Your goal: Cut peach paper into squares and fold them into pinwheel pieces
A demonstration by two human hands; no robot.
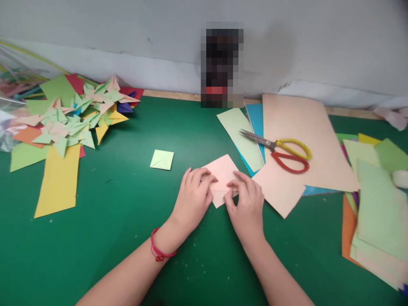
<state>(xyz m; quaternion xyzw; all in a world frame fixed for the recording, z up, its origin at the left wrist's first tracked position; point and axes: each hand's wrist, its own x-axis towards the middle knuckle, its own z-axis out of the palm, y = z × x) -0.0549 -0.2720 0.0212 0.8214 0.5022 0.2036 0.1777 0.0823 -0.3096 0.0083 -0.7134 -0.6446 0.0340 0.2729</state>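
Note:
A small pink square of paper (pixel 223 169) lies on the green table in front of me, turned with a corner toward me and creased across its lower part. My left hand (pixel 191 197), with a red cord bracelet on its wrist, presses the paper's left side with curled fingers. On the right side, my right hand (pixel 247 205) pinches the paper near the crease between thumb and fingers. The fingers cover parts of both side edges. Left of the hands rests a light green folded paper square (pixel 162 160) with diagonal crease lines.
Scissors (pixel 270 143) with yellow and red handles lie on a large pink sheet (pixel 296 119). A loose pink square (pixel 282 189) touches that sheet. Coloured papers (pixel 381 212) are stacked at right. Folded paper stars (pixel 65 121) and a yellow strip (pixel 60 182) lie at left.

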